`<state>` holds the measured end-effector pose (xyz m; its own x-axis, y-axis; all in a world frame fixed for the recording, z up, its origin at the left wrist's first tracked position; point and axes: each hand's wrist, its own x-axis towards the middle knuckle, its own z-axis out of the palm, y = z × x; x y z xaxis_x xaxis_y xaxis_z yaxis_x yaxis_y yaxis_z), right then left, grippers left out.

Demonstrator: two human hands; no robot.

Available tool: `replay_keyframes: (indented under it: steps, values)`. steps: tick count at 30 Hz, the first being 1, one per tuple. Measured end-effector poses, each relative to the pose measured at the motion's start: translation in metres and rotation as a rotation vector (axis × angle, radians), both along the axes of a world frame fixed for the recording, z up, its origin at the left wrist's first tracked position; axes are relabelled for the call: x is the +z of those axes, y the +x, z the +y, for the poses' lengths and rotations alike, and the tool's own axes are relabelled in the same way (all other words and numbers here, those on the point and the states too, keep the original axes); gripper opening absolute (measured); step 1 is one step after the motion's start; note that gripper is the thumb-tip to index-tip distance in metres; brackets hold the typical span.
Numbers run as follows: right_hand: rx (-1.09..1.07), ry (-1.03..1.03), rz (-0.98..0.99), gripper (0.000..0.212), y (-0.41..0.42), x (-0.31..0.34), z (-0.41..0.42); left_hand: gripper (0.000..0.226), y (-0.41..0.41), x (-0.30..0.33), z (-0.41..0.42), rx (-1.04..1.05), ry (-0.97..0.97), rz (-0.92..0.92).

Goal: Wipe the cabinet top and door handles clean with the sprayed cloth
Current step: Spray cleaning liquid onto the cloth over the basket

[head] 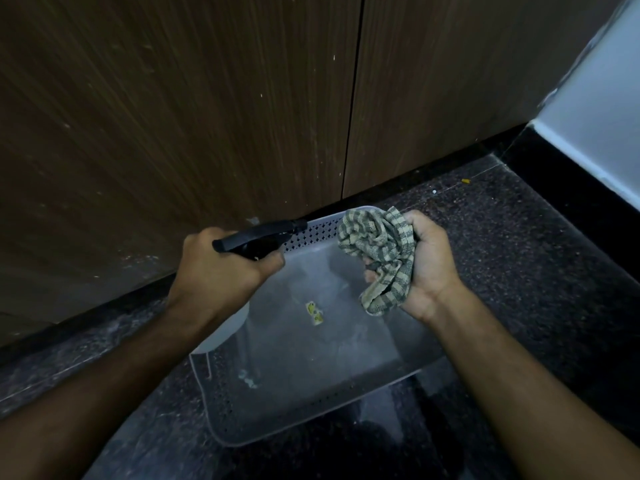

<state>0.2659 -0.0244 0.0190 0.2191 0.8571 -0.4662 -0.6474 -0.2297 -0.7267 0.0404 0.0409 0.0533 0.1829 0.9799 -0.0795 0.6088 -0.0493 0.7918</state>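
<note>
- The left hand (221, 268) is closed around the neck of a spray bottle (258, 239); the fingers curl around it, but I cannot tell if a finger is on the trigger.
- The black spray head has its long axis running from lower left to upper right, and the nozzle points to the right, toward the cloth (379, 251).
- The right hand (424, 261) holds the striped cloth as a crumpled bunch, the fingers curled into it, and one end of the cloth hangs down below the palm.
- Both hands are over a grey perforated tray (311, 403), which lies on the dark speckled floor (519, 258) just in front of the brown cabinet doors (173, 116).
- In my judgement the step in hand is the wetting of the cloth; the wiping is not yet begun.
- The cabinet top and the door handles are not in view here.
- The next move probably calls for putting the bottle down, perhaps in the tray, and then lifting the cloth up to the cabinet top.
- The cloth should be opened a little, so a flat damp face meets the surface.
</note>
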Motion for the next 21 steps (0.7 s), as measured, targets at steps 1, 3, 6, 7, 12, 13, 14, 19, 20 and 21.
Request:
replay_keyframes:
  steps: [1,3,6,7,12,13,14,19,20,21]
  values:
    - [0.004,0.002,0.000,0.030,0.001,0.000,0.000,0.025,-0.001,-0.001,0.000,-0.017,-0.004,0.009]
    - [0.009,0.003,-0.001,0.031,0.002,0.001,0.000,0.026,0.000,-0.002,-0.003,-0.065,0.015,0.049]
    - [0.005,0.006,-0.002,0.032,0.003,0.001,0.000,0.024,0.001,0.000,-0.005,-0.056,0.047,0.056]
    - [0.003,0.009,0.002,0.031,0.003,0.001,0.000,0.023,0.001,0.000,-0.005,-0.050,0.048,0.053]
    - [0.003,0.010,0.010,0.030,0.005,-0.001,0.000,0.033,0.002,-0.001,-0.008,-0.110,0.072,0.073]
    - [0.002,0.011,0.003,0.031,0.005,-0.001,0.000,0.032,0.002,0.000,-0.009,-0.138,0.066,0.063]
    - [-0.002,0.013,-0.003,0.031,0.005,0.000,0.000,0.030,0.001,-0.001,-0.009,-0.184,0.060,0.059]
    - [-0.030,0.013,-0.022,0.032,0.005,-0.001,0.000,0.049,-0.003,-0.007,-0.011,-0.324,0.028,0.030]
    - [-0.030,0.008,-0.020,0.033,0.005,0.000,0.000,0.054,-0.003,-0.008,-0.012,-0.316,0.031,0.018]
    - [-0.029,0.003,-0.017,0.033,0.004,0.000,0.001,0.055,-0.004,-0.008,-0.013,-0.307,0.032,-0.001]
